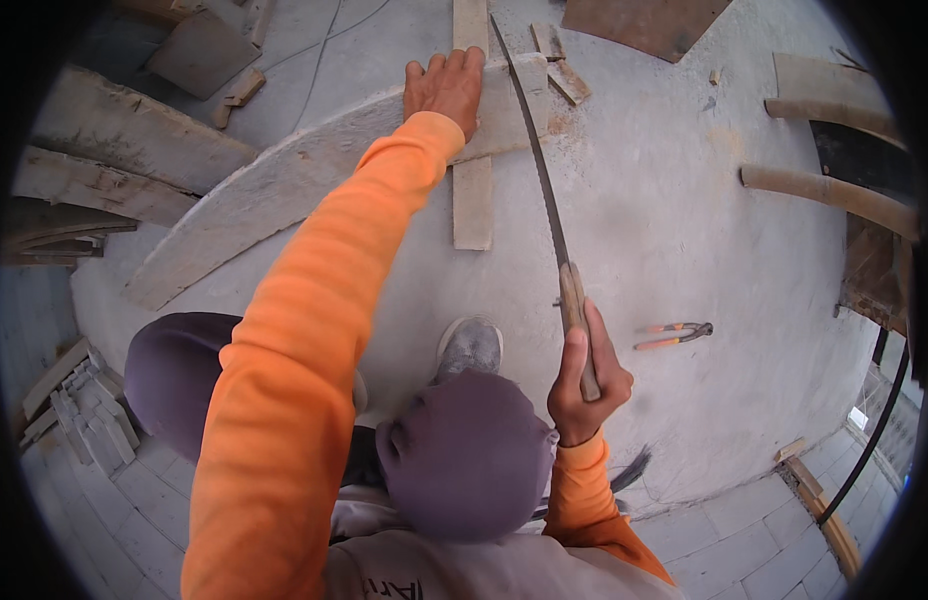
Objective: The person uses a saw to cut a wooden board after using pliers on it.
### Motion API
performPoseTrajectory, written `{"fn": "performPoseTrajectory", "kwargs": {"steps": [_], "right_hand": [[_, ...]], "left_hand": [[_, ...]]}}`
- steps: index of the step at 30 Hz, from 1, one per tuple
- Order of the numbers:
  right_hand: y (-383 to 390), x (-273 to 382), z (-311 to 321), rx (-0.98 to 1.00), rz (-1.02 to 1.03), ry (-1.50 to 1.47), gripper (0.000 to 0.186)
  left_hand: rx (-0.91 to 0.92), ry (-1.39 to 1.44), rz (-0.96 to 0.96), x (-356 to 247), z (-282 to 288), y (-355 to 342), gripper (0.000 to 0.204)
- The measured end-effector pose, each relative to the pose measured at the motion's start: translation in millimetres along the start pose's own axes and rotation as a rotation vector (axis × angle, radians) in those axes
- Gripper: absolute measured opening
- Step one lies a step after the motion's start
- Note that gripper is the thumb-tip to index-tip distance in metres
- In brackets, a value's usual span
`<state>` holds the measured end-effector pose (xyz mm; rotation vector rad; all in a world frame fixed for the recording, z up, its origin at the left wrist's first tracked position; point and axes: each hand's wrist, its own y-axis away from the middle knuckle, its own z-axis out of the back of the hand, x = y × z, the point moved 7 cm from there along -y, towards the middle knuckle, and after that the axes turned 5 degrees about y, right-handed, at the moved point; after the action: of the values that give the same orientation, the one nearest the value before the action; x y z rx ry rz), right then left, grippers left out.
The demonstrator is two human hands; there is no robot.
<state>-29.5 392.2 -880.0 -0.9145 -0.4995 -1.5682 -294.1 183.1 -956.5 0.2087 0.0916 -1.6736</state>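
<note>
My right hand (pixel 591 380) is closed around the wooden handle of a handsaw (pixel 546 180). Its long, narrow, toothed blade points away from me and passes over the right end of a wide wooden plank (pixel 254 190). Across the plank, near that end, my left hand (pixel 446 90) presses down, its fingers reaching over the far edge; the fingertips are partly hidden. Under the plank a narrower board (pixel 472 205) lies crosswise, showing on both sides. Whether the blade touches the wood I cannot tell.
Pincers with orange handles (pixel 674 335) lie on the concrete floor at right. Wood offcuts (pixel 567 80) and sawdust are beyond the plank's end. Boards (pixel 154 130) lean at left, with stacked pieces (pixel 89 415) below them. Curved wooden poles (pixel 824 188) and a dark cable (pixel 874 430) stand right.
</note>
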Motion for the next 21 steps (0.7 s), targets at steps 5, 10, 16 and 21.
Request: {"fn": "performPoseTrajectory", "kwargs": {"steps": [5, 10, 16, 21], "right_hand": [[23.8, -12.2, 17.3, -0.042, 0.008, -0.016, 0.032], [-78.2, 8.1, -36.6, -0.060, -0.046, -0.152, 0.029], [38.6, -14.3, 26.4, 0.017, 0.039, 0.047, 0.033], [-69.6, 12.5, -38.6, 0.008, -0.110, -0.148, 0.029]], "left_hand": [[-0.012, -0.033, -0.001, -5.5, -1.0, 7.8, 0.055], [-0.022, -0.032, -0.031, -14.6, 1.7, -0.1, 0.055], [-0.038, -0.040, 0.009, 5.0, -4.4, -5.1, 0.057], [-0.019, -0.038, 0.008, -9.8, -0.8, -3.1, 0.058]]}}
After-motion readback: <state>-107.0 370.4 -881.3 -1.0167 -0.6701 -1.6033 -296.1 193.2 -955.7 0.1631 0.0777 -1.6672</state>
